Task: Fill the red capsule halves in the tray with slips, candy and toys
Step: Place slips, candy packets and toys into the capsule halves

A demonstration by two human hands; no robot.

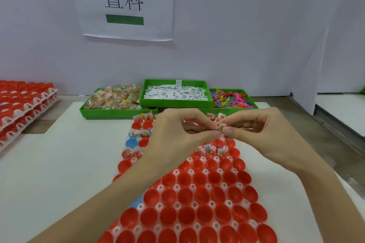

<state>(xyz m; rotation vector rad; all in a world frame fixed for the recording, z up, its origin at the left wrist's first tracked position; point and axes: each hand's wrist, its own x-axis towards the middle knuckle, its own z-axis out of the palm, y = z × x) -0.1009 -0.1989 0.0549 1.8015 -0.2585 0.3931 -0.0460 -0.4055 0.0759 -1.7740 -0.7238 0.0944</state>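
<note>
A white tray [177,206] of red capsule halves [185,216] runs from the near edge to mid-table. Its far rows hold slips and candy packets [206,151]; the near rows hold nothing. My left hand [177,134] and my right hand [254,130] meet above the far part of the tray. Both pinch a small folded paper slip [221,126] between their fingertips. My left hand also seems to hold something red and white, partly hidden by its fingers.
Three green bins stand behind the tray: candy packets [116,97] on the left, white slips [174,92] in the middle, coloured plastic toys [231,98] on the right. Stacked trays of red halves [21,100] sit at far left. Two blue halves [131,143] lie in the tray's left column.
</note>
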